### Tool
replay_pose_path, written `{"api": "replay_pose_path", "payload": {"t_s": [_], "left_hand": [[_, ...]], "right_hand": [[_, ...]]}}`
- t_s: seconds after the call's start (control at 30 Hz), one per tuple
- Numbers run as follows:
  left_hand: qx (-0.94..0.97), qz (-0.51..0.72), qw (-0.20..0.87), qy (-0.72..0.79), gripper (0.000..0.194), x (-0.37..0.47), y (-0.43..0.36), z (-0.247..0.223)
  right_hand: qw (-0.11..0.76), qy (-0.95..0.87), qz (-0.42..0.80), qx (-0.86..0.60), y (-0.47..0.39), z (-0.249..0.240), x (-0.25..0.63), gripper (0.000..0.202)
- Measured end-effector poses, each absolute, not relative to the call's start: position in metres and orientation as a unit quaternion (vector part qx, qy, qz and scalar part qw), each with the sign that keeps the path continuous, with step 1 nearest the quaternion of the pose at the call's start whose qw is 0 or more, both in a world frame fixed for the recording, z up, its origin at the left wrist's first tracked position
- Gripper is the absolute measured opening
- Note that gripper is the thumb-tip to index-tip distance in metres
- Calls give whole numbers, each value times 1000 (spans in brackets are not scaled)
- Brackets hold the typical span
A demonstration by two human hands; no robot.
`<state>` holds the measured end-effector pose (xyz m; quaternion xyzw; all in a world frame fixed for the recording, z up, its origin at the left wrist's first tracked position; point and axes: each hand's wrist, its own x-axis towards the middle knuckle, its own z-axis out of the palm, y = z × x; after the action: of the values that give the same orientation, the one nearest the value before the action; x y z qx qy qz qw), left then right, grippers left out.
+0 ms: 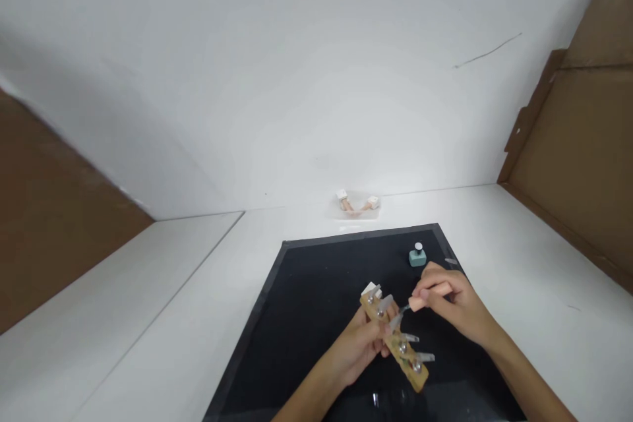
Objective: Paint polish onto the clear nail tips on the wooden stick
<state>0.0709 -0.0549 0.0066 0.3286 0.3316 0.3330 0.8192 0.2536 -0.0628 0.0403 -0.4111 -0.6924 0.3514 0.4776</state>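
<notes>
My left hand grips a yellowish strip that carries several clear nail-shaped tips on round silver mounts. The strip slants down to the right above a black mat. Pinched in my right hand is a small brush with a peach handle. Its dark bristle end lies at the middle tip, touching or very close. A teal bottle with a pale round top stands on the mat, just beyond my right hand. Beside the strip's far end a white block is partly visible.
The black mat lies on a white table. Behind it, near the white wall, sits a clear tray with white-ended, peach-coloured pieces. Brown cardboard panels stand at right and left.
</notes>
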Motion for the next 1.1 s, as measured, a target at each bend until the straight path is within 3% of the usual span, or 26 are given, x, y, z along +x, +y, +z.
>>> {"api": "replay_pose_path", "payload": {"t_s": [0.7,0.87,1.1], "left_hand": [[347,345,811,320,32,71,-53,12],[349,341,811,323,30,71,-53,11],[354,328,818,315,28,71,-55,9]], "right_hand": [[498,-656,404,-399,-63,38,256,27],[507,-668,427,-338,-64,39,253,29],[505,-641,410,-407,-61,37,256,31]]}}
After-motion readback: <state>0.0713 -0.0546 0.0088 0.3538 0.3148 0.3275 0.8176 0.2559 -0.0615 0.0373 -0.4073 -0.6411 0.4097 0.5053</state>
